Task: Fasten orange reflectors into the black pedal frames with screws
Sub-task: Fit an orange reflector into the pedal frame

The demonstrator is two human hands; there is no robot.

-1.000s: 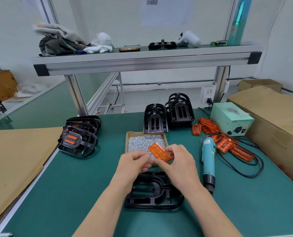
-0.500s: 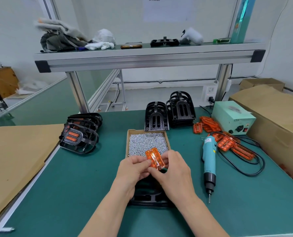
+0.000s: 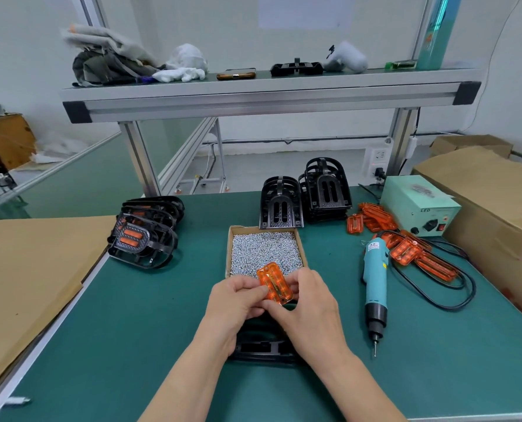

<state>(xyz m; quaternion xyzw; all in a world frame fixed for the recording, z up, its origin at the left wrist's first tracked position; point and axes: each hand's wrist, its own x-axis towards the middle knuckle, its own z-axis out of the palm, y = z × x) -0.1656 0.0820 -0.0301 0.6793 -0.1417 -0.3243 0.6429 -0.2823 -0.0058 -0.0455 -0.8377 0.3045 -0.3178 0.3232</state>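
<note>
Mostly hidden under my left hand and right hand, the black plastic pedal frame lay on the green desk; my fingers pinched a translucent orange reflector above it, near the cardboard screw box.

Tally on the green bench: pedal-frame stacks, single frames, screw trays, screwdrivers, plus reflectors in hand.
Empty black plastic pedal-frame stacks: 2
Black pedal stack with orange reflectors: 1
Single black pedal frame: 1
Cardboard screw tray: 1
Teal electric screwdriver: 1
Hand-held orange plastic reflector: 1
Total: 7
</note>
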